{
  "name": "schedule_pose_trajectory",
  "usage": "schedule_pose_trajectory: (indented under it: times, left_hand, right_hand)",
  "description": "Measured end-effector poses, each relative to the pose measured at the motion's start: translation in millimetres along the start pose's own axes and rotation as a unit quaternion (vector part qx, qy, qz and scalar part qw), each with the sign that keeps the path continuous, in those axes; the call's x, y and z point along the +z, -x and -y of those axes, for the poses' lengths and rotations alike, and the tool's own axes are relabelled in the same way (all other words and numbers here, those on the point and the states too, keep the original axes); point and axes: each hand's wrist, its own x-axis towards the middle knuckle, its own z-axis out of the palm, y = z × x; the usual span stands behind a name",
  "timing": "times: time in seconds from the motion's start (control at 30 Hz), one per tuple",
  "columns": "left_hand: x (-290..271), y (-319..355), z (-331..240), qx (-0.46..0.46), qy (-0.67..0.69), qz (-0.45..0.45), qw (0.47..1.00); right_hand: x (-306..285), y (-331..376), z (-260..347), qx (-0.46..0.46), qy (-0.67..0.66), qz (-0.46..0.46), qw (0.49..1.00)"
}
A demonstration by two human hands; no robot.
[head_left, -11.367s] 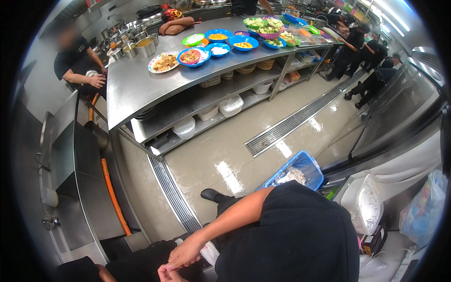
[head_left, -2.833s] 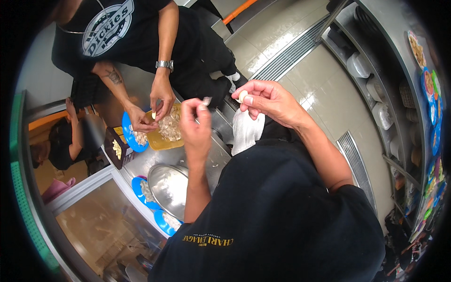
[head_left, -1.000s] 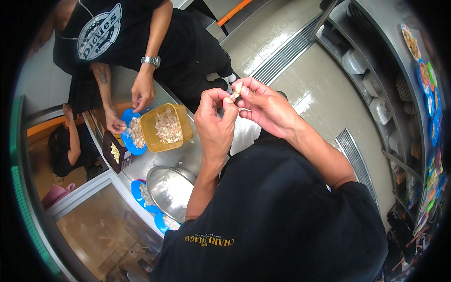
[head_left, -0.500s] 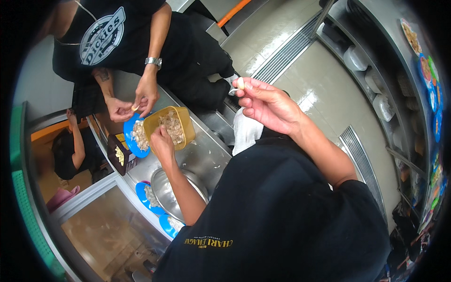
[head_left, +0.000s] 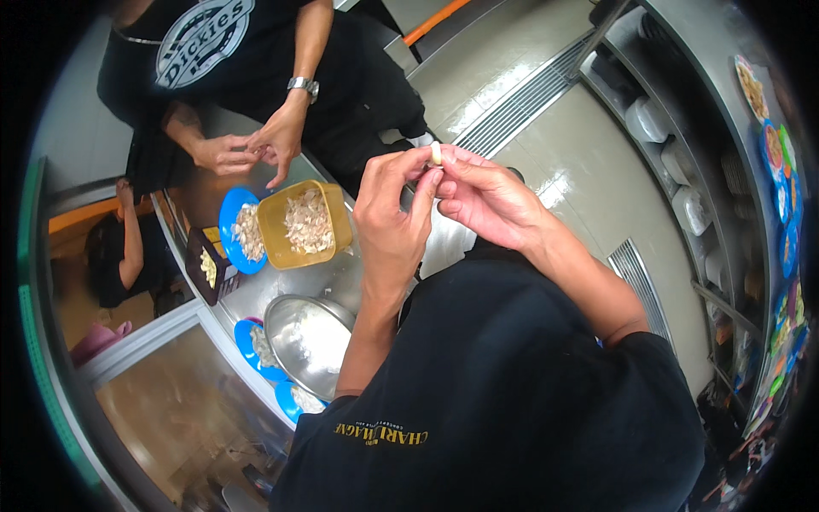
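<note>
Garlic clove: a small pale clove [head_left: 436, 153] is held up in the air, above and to the right of the yellow tub, over the edge of the steel counter.
Left hand: the left hand [head_left: 391, 224] is raised just right of the yellow tub; its thumb and forefinger close on the lower part of the clove, the other fingers curled loosely behind.
Right hand: the right hand [head_left: 488, 196] meets the left from the far side of the yellow tub; its fingertips pinch the top of the clove, and the two hands touch at the tips.
Yellow tub: a square yellow tub [head_left: 305, 224] stands on the steel counter [head_left: 341, 277], part filled with pale papery peelings.
Blue plate: a blue plate [head_left: 239, 231] with pale pieces lies touching the left side of the yellow tub.
Dark tray: a small dark tray [head_left: 206, 266] sits left of the blue plate, further from the yellow tub.
Metal bowl: a round metal bowl [head_left: 309, 340] rests just below the yellow tub on the same counter.
Other person's hands: across the counter, above the yellow tub, a second person in a black shirt holds both hands [head_left: 247, 149] together, fingers bent around something too small to make out; a wristwatch [head_left: 302, 85] shows on one wrist.
</note>
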Motion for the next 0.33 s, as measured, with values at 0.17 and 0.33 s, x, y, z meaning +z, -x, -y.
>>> schedule_pose_trajectory:
  times: [0.17,0.33]
  left_hand:
    - [2,-2,4,0.016,-0.031,-0.016,0.999]
    - [1,-5,5,-0.017,-0.08,0.04,0.996]
  right_hand:
    - [0,2,-4,-0.016,0.017,-0.005,1.0]
    - [-9,3,0,-0.024,0.053,0.001,0.998]
